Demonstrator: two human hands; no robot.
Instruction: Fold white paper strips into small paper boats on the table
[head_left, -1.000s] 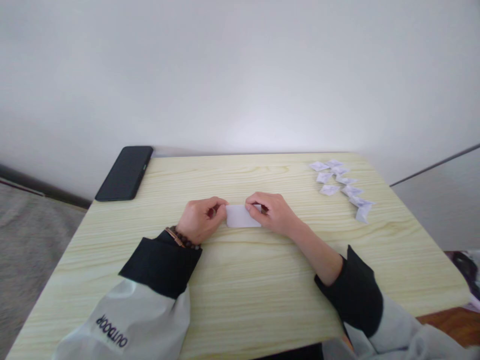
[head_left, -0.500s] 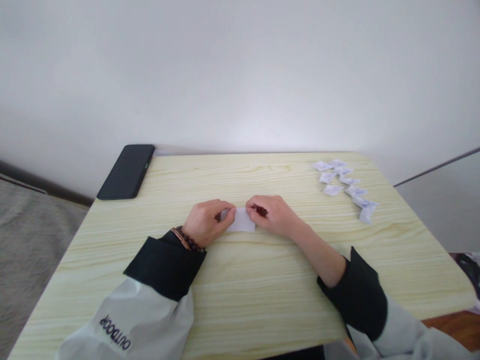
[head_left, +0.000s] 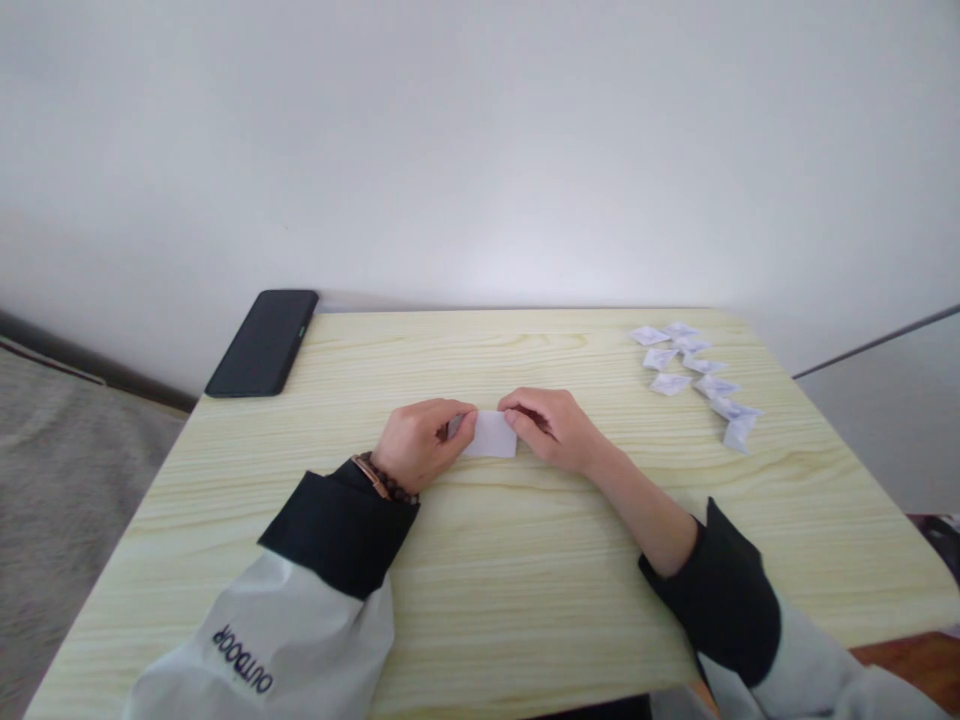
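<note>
Both our hands now sit closer together than a second ago, so less of the white slip shows between them.

Wooden table [head_left: 525, 600]: bears everything.
Black phone [head_left: 264, 342]: far left corner.
Folded paper pieces [head_left: 694, 375]: far right, clustered.
Left hand [head_left: 421, 443]: fingers curled, pinching the slip's left end.
Right hand [head_left: 551, 428]: pinching its right end.
White paper slip [head_left: 491, 436]: flat at table centre.

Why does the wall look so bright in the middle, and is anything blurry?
In the head view, soft light makes a pale glow on the wall above the table; shadows are faint; the hands and white paper look sharp, the small folded papers a bit soft.
</note>
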